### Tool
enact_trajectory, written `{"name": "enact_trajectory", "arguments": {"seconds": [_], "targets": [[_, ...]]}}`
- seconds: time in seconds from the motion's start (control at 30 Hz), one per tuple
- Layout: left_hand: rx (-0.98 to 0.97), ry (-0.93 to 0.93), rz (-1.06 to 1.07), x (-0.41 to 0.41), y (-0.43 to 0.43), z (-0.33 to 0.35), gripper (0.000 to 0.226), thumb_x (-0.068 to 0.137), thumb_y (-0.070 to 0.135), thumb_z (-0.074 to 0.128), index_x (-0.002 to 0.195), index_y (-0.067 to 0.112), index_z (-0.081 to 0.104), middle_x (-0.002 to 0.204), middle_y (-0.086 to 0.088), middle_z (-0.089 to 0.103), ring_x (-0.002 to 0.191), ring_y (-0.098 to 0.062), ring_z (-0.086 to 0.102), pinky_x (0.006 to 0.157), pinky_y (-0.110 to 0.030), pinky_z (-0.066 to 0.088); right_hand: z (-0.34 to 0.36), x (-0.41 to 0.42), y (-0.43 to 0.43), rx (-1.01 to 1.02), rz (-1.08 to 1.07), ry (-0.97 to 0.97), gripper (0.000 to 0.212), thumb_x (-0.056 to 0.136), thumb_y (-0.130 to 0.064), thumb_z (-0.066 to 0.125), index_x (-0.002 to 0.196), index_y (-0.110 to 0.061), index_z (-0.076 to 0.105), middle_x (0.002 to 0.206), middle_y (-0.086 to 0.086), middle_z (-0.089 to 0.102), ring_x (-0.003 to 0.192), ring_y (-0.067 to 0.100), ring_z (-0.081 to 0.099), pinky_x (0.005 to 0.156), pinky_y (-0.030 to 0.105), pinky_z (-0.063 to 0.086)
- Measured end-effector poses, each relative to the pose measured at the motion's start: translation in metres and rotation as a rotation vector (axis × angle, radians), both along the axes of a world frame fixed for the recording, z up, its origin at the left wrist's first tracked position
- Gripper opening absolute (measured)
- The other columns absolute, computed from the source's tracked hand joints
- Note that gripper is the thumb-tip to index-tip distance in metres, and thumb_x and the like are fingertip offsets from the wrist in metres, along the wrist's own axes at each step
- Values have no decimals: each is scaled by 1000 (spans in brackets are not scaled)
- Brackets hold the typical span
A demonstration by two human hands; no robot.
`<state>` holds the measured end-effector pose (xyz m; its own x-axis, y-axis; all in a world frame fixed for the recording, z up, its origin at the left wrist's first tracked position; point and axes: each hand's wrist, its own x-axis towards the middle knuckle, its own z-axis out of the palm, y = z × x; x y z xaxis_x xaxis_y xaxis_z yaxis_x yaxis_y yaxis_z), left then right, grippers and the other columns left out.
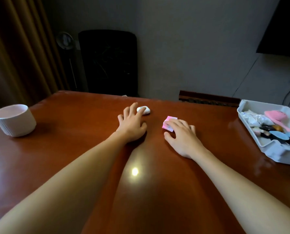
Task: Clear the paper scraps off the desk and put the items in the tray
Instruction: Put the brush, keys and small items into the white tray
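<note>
left hand [132, 125] flat against rounded white scrap [145, 110], right hand [183, 135] spread over pink paper [169, 121], tray [276, 150] rightward at glossy surface [73, 141] edge

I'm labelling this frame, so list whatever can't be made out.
Head view: the white item is too small to identify, partly under the left hand.
The pink paper block: near side covered by the right hand; grip unclear.
The tray: right end cut off by frame edge; contents jumbled.
</note>
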<state>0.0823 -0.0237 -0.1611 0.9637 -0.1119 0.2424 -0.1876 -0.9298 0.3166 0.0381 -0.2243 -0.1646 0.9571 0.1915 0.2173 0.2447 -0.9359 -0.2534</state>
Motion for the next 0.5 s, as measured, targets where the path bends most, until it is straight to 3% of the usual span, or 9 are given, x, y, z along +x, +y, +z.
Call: {"name": "enact_trajectory", "arguments": {"seconds": [0.17, 0.3, 0.4, 0.5], "targets": [[-5, -3, -9, 27, -9, -11, 60, 96, 41, 43, 152, 36, 23, 165, 2, -3, 151, -25, -9, 118, -53, -2, -3, 0, 1, 106, -26, -68, 31, 95, -51, 51, 119, -32, 50, 134, -12, 47, 124, 10, 43, 104, 32, 31], [108, 12, -38, 29, -8, -18, 58, 100, 47, 27, 155, 33, 15, 165, 2, -4, 151, -23, -13, 119, -49, -5, -4, -1, 1, 172, -60, -71, 31, 92, -56, 55, 109, -31, 49, 133, -12, 46, 117, 12, 46, 86, 24, 38], [90, -6, -47, 28, -9, -18, 57, 100, 45, 28, 154, 31, 18, 165, 2, 6, 152, -22, -4, 120, -46, -2, -4, -1, 0, 163, -78, -129, 25, 93, -49, 58, 104, -28, 49, 128, -9, 49, 116, 12, 46, 85, 22, 33], [46, -93, -50, 24, -8, -17, 50, 98, 40, 36, 147, 28, 35, 159, 2, 25, 148, -21, 14, 119, -48, 7, -7, 0, -3, 142, -101, -158, 22, 94, -41, 59, 109, -27, 52, 127, -7, 50, 114, 13, 46, 89, 24, 37]]}}
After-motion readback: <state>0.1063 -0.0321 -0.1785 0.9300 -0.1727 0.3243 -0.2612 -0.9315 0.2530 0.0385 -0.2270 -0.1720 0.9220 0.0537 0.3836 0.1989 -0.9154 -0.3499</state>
